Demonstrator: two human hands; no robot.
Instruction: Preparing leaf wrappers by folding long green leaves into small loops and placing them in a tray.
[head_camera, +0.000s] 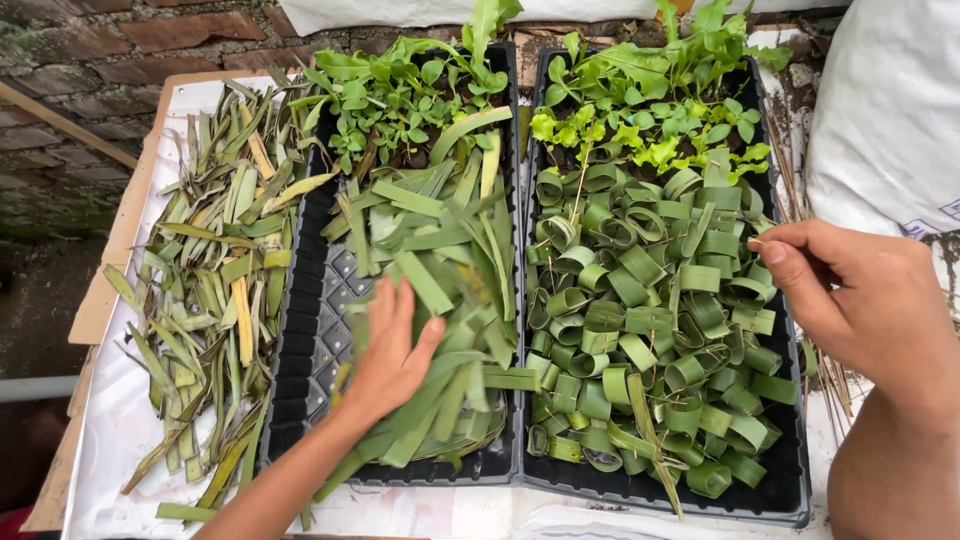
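On the left black tray, a loose heap of flat green leaf strips lies across the cells, and the person's left hand rests palm down on that heap, fingers spread flat and closed on nothing. Some strips stick out from under the palm toward the tray's near edge. Beyond the heap, at the far end of the same tray, small green seedlings grow from the soil.

Just beside it, touching along the long edge, sits the right black tray, filled with leaf strips rolled into small rings, piled close together and several deep. The right hand hovers over the right rim of this tray, its thumb and forefinger pinched together on what looks like a thin pale stick, too fine to make out fully; the other fingers curl inward. More seedlings, lighter green, fill the far end of this tray.

To the left of both trays, a pile of yellowed leaf trimmings lies scattered on a white sheet over a board. A white sack stands at the far right, and mossy brick paving shows at the upper left
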